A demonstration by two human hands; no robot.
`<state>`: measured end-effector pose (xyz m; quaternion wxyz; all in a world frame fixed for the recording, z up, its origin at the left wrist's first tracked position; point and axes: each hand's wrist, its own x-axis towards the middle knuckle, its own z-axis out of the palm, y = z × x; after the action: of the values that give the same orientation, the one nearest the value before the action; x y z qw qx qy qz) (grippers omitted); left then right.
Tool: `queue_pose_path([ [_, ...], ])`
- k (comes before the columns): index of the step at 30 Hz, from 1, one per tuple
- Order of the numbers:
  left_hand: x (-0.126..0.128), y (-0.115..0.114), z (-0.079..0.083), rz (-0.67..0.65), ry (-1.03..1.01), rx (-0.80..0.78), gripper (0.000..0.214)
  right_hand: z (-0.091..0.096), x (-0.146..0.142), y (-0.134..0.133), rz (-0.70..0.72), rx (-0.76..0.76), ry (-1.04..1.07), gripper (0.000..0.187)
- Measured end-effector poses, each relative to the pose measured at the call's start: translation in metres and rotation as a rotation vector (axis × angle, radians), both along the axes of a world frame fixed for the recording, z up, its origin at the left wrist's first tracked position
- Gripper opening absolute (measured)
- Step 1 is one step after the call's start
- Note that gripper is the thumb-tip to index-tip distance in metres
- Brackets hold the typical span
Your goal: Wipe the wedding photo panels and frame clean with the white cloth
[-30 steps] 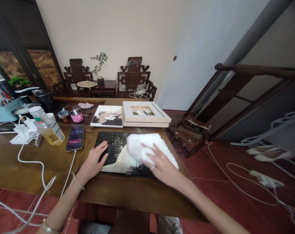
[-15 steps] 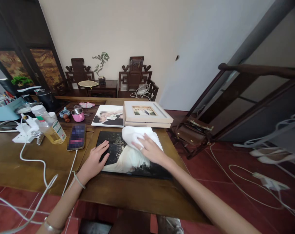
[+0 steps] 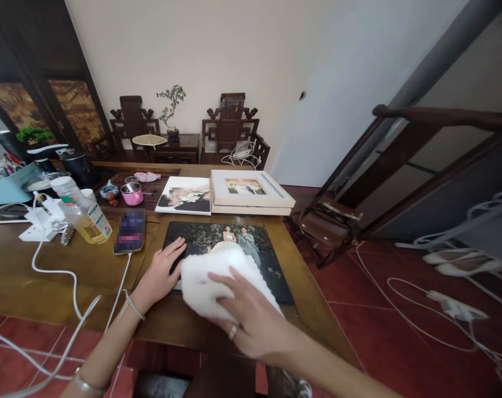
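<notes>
Cloth is the nearest thing, a folded white one lying over the near edge of a dark wedding photo print, which lies flat on the desk. The right hand is pressed down on top of the cloth. Its grip is apart, fingers spread flat over the fabric rather than curled round it, and there's a ring on one finger. The left hand is just beside it, grip apart too, palm down with the fingertips on the print's left edge and a thin bracelet at the wrist. The far part of the print is uncovered, so you can see the couple in it.

A bit further back on the left, a phone lies flat with a white cable running off the near edge of the desk. Beyond it a plastic bottle of yellowish liquid stands by a white power strip. Behind the print, a smaller canvas photo lies right up against a stack of white frames, and a pink cup sits off to their left. A brown bag sits low down to the right of the desk. Against the far wall are two carved wooden chairs with a little potted tree between them.
</notes>
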<state>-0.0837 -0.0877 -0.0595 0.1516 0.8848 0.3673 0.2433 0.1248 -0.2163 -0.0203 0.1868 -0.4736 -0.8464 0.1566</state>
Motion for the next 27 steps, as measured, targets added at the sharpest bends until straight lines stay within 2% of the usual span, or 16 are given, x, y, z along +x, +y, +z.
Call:
queue_pose_path([
  [4, 0.001, 0.000, -0.002, 0.017, -0.011, 0.025, 0.038, -0.004, 0.024, 0.056, -0.140, 0.111, -0.026, 0.031],
  [7, 0.001, -0.001, -0.002, 0.015, -0.008, 0.027, 0.038, -0.007, 0.032, 0.101, -0.172, 0.141, -0.090, 0.035],
  [9, 0.001, -0.001, -0.002, 0.011, -0.003, 0.021, 0.038, -0.008, 0.030, 0.115, -0.168, 0.141, -0.131, 0.033],
  [12, 0.000, -0.001, -0.001, 0.006, -0.016, 0.011, 0.038, -0.007, 0.019, 0.105, -0.100, 0.126, -0.146, 0.027],
  [16, -0.001, 0.000, -0.001, 0.001, -0.019, -0.003, 0.040, 0.000, 0.001, 0.052, 0.044, 0.053, -0.106, 0.026],
  [19, -0.001, 0.000, -0.002, -0.004, -0.012, -0.003, 0.040, 0.007, -0.001, 0.017, 0.100, 0.005, -0.044, 0.025],
  [22, -0.001, 0.001, -0.003, 0.001, -0.023, 0.006, 0.039, 0.007, 0.016, 0.011, 0.010, 0.006, -0.018, 0.025],
  [27, 0.000, 0.000, -0.004, 0.004, -0.039, 0.007, 0.039, -0.011, 0.056, 0.048, -0.345, 0.113, -0.124, 0.032],
])
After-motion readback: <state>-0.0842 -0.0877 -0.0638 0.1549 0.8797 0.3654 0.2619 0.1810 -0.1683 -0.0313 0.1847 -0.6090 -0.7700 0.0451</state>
